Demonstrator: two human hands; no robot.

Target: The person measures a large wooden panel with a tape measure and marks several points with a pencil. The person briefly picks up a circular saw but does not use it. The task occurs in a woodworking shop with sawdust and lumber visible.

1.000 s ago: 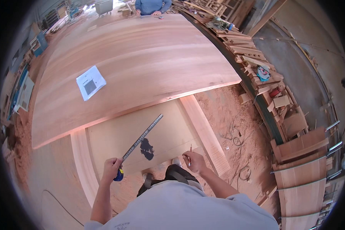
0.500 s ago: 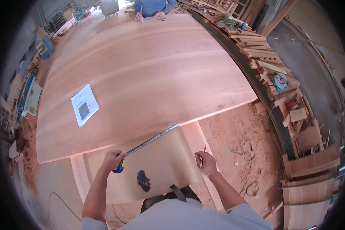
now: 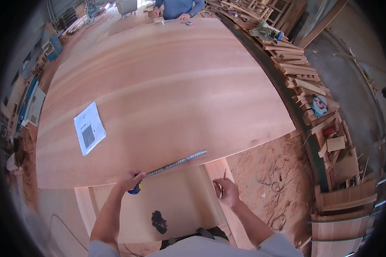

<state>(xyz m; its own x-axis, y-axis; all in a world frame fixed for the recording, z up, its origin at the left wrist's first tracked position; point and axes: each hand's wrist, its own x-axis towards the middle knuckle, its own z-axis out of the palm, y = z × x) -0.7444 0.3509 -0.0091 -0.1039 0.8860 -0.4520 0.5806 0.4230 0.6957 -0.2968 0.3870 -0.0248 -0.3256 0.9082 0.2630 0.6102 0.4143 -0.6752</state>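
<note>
Tape measure [image 3: 135, 189], blue and yellow, sits in the left hand [image 3: 130, 180] near the front edge of the wooden slab [image 3: 167, 94], its case gripped by curled fingers, seemingly to steady the extended blade [image 3: 176, 163]. That blade slants rightward across the edge and over the slab; whether its tip touches the wood cannot be told. Fingers of the right hand [image 3: 228, 192] are pinched narrow on a slim pencil [image 3: 224, 173], above a pale wooden rail [image 3: 224, 163] on the person's side of the slab, perhaps apart so that the blade has room. A printed sheet [image 3: 90, 128] lies on the slab to the left, likely placed for easy reading
</note>
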